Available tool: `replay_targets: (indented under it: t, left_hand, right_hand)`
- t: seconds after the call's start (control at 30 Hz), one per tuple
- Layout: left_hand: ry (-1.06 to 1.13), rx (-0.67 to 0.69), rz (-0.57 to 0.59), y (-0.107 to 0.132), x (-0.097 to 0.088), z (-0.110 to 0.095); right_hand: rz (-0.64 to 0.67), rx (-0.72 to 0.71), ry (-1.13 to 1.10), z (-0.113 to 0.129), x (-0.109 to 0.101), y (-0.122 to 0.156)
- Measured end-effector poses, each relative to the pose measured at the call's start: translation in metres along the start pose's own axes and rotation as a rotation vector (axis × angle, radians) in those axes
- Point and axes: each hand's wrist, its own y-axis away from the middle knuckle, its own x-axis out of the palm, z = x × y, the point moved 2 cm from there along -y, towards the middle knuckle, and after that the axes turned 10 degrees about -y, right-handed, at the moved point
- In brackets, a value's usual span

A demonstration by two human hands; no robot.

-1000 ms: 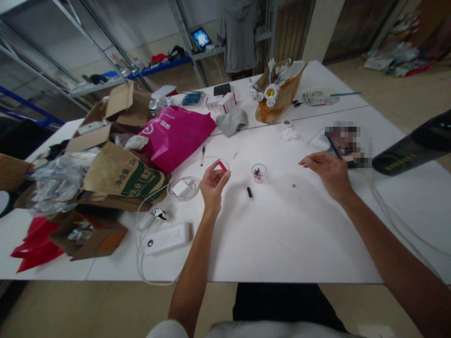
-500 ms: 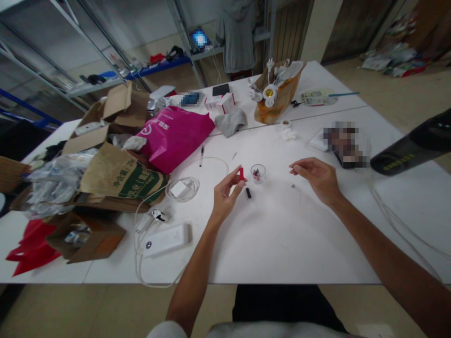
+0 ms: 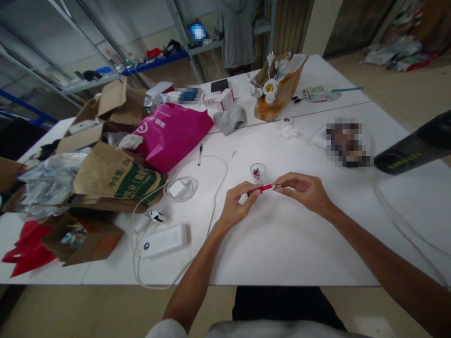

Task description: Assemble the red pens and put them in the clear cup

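My left hand [image 3: 238, 204] pinches one end of a small red stick-like part [image 3: 265, 188] just above the white table [image 3: 282, 244]. My right hand [image 3: 303, 190] meets it from the right, fingers pinched at the part's other end, where something thin and dark shows. A small clear cup [image 3: 258, 172] with a few tiny pieces inside stands just behind the hands. The small black piece seen earlier on the table is hidden by my left hand's fingers.
A white cable [image 3: 214, 197] loops left of my hands toward a coiled charger [image 3: 179, 188] and a white power bank [image 3: 165, 240]. Pink bag [image 3: 172, 134], brown paper bags and cardboard boxes [image 3: 105, 173] crowd the left. A black object [image 3: 412, 148] juts in at right.
My left hand carried the red part from the left toward the middle. My right hand came in from the right, and both hands now meet on the part.
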Motion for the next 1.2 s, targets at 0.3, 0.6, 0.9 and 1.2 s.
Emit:
replay_targets:
  t: [0.3,0.6,0.9,1.2]
  left_hand:
    - [-0.006,0.005,0.015,0.0003,0.0009,0.0004]
    - [-0.021,0.023,0.025,-0.0001,0.0001,-0.0013]
    - [-0.043,0.032,-0.02,-0.0005,0.0014,-0.0019]
    - [-0.08,0.064,-0.048,-0.0009,0.0025,-0.0008]
  right_hand:
    - [0.053,-0.026,0.043,-0.0071,-0.0005,0.0052]
    - [0.038,-0.016,0.051,-0.0033,0.0038,0.0053]
    - [0.053,-0.023,0.151,-0.0084,-0.0006,0.007]
    - [0.033,-0.09,0.352,0.0016,0.0022,0.0062]
